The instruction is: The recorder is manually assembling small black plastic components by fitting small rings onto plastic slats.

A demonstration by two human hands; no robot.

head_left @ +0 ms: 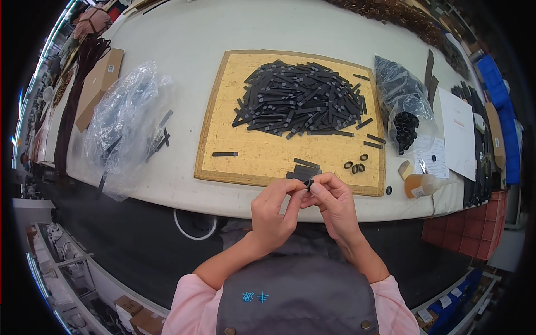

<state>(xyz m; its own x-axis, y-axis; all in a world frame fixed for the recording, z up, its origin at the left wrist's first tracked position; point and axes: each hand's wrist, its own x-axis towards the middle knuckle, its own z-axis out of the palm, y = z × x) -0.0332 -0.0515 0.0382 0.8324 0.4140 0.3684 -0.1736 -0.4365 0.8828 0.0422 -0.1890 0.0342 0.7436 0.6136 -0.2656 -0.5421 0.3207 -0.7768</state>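
At the near edge of a yellow board point(220, 125), a small black ring point(307, 185) is pinched between my two hands. My left hand point(272, 215) grips its left side with thumb and forefinger. On the other side, the fingertips of my right hand point(338, 209) close on it. Just beyond my fingers lie several short black strips point(306, 167), side by side. A large heap of similar strips point(301, 97) covers the board's far half. Several finished-looking black loops point(355, 166) rest at the board's right, and a single strip point(225, 154) lies at its left.
Left of the board sits a crumpled clear plastic bag point(125, 123) beside a cardboard box point(100, 89). To the right are a bag point(399, 89) with black rings point(406, 131) at its mouth, a bottle of amber liquid point(420, 185) and white paper point(458, 125). A red crate point(466, 229) stands below the table edge.
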